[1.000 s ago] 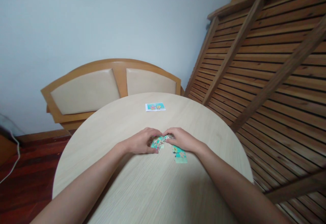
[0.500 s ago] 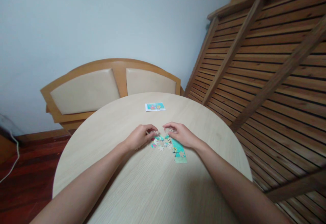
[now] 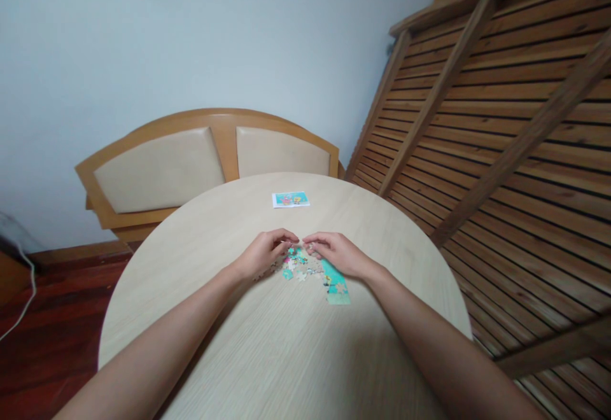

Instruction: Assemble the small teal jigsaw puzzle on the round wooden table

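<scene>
Loose jigsaw puzzle pieces (image 3: 301,276) lie in a small heap at the middle of the table, some showing teal print, others their plain beige backs. My left hand (image 3: 264,254) reaches over the heap's left edge, its fingers curled and closed around a puzzle piece that is mostly hidden. Opposite it, my right hand (image 3: 340,252) bends its fingers and thumb around a puzzle piece at the heap's far right. The two sets of fingertips almost meet. Beneath and beside my right hand lies a joined teal strip of puzzle (image 3: 338,294), with a loose beige piece on it.
A picture card (image 3: 291,200) with cartoon figures lies farther back on the round wooden table (image 3: 258,356). Behind the table stands a padded headboard (image 3: 162,168) against the wall. A slatted wooden frame (image 3: 482,153) leans at the right.
Both hands have drawn slightly closer together at the fingertips. Pieces in the heap have shifted, and a teal piece now lies apart at its lower left. The joined strip stays put.
</scene>
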{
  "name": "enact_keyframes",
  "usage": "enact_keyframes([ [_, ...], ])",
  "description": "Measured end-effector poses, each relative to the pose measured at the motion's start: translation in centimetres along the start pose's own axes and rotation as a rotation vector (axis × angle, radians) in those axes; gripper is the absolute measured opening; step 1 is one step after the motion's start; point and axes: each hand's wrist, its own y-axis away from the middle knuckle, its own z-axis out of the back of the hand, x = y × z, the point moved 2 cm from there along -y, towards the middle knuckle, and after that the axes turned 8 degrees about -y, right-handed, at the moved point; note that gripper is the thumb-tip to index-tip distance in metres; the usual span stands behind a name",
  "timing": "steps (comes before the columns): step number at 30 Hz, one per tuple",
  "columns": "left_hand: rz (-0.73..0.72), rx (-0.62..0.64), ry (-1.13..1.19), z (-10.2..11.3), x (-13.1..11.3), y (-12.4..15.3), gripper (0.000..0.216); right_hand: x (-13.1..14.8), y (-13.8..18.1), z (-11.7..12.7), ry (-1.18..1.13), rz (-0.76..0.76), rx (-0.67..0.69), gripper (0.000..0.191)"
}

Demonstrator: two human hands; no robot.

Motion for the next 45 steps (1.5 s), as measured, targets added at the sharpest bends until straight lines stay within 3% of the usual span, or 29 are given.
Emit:
enact_keyframes([
  [4,0.021,0.075,0.054,-0.2,-0.2,0.2,0.026,0.9,0.5,0.4,0.137,0.093,0.048,0.032],
  [8,-0.025,0.140,-0.027,-0.3,-0.3,0.6,0.032,1.2,1.0,0.6,0.424,0.129,0.143,0.051],
  [11,-0.126,0.185,-0.184,-0.5,-0.7,0.9,0.044,1.0,1.0,0.6,0.510,0.135,0.189,0.030],
  [14,-0.144,0.199,-0.319,-1.1,-1.1,1.0,0.049,0.9,0.8,0.5,0.523,0.106,0.136,0.018],
  [18,-0.117,0.141,-0.393,-2.0,-1.4,0.8,0.035,1.0,0.6,0.2,0.431,0.055,0.074,0.023],
  [25,0.025,0.060,-0.327,-1.8,-1.5,0.4,0.025,0.8,0.4,-0.3,0.208,0.036,-0.004,0.036],
  [33,0.106,0.002,-0.263,-1.5,-0.8,0.5,0.026,0.6,0.4,-0.1,0.267,0.070,0.008,0.027],
  [36,0.039,0.048,-0.338,-0.9,-1.0,0.6,0.025,0.8,0.7,0.1,0.394,0.114,0.077,0.038],
  [39,-0.086,0.153,-0.402,-0.6,-1.3,0.8,0.043,0.8,0.9,0.1,0.512,0.155,0.159,0.049],
  [41,-0.135,0.202,-0.425,-0.5,-1.4,0.9,0.046,0.6,0.8,-0.1,0.550,0.173,0.170,0.037],
  [45,-0.102,0.211,-0.413,-0.7,-1.4,0.7,0.029,0.6,0.5,-0.4,0.587,0.160,0.111,0.018],
])
